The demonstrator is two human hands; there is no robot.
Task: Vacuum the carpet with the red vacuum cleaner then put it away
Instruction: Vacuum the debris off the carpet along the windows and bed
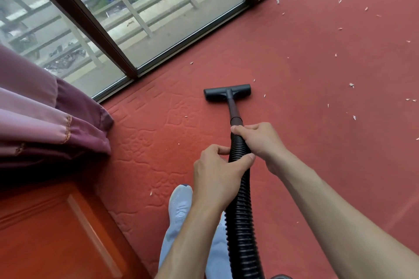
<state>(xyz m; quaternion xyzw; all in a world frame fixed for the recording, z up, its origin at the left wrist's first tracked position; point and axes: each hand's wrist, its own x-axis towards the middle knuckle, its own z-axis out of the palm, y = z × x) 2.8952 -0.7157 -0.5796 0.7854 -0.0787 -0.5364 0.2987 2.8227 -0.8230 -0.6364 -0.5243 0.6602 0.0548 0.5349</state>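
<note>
A black ribbed vacuum hose [241,222] runs up from the bottom edge into a dark wand [234,110]. The wand ends in a black floor nozzle [227,92] lying flat on the red carpet [306,63]. My right hand [260,140] grips the top of the hose just below the wand joint. My left hand [217,170] grips the hose a little lower, fingers curled round it. The vacuum's body is out of view. Several small white scraps [351,85] lie scattered over the carpet, mostly to the right of the nozzle.
Glass doors with a dark frame [108,45] line the carpet's far edge. Purple curtains [45,120] hang at the left above an orange wooden panel [56,233]. My foot in a light blue shoe [180,205] stands on the embossed carpet border.
</note>
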